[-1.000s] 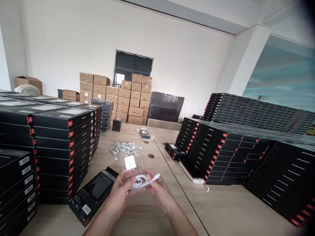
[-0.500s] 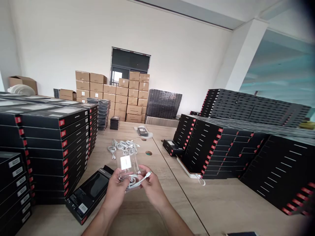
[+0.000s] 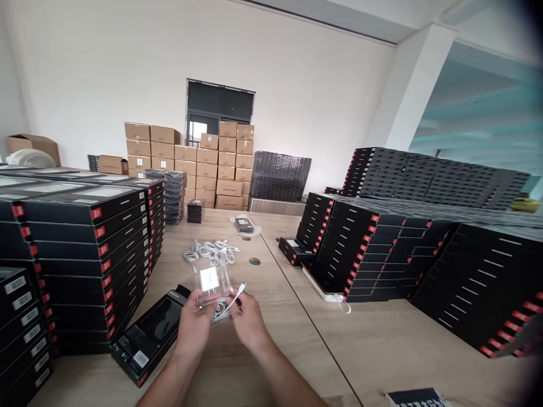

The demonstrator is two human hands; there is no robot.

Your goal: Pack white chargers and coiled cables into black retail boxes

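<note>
Between my hands is a clear plastic tray (image 3: 226,278) with a white charger plug (image 3: 209,279) seated in it. My left hand (image 3: 195,317) is closed on the tray's near left side. A coiled white charging cable (image 3: 221,309) lies at the tray's near end, its connector sticking up to the right. My right hand (image 3: 246,316) pinches this cable near the connector end; whether it also grips the tray I cannot tell. A black box (image 3: 153,334) lies at an angle on the table left of my hands. Several coiled white cables (image 3: 212,250) lie beyond the tray.
Tall stacks of black boxes stand at left (image 3: 72,265) and right (image 3: 360,254) on the wooden table (image 3: 280,350). A black box (image 3: 296,250) and a white loop of cord (image 3: 343,304) lie by the right stack. Brown cartons (image 3: 207,169) are piled along the wall.
Both hands and the tray have shifted slightly left. The cable's connector now points more steeply upward beside the tray. My view has turned slightly, showing more of a dark printed item at the bottom right.
</note>
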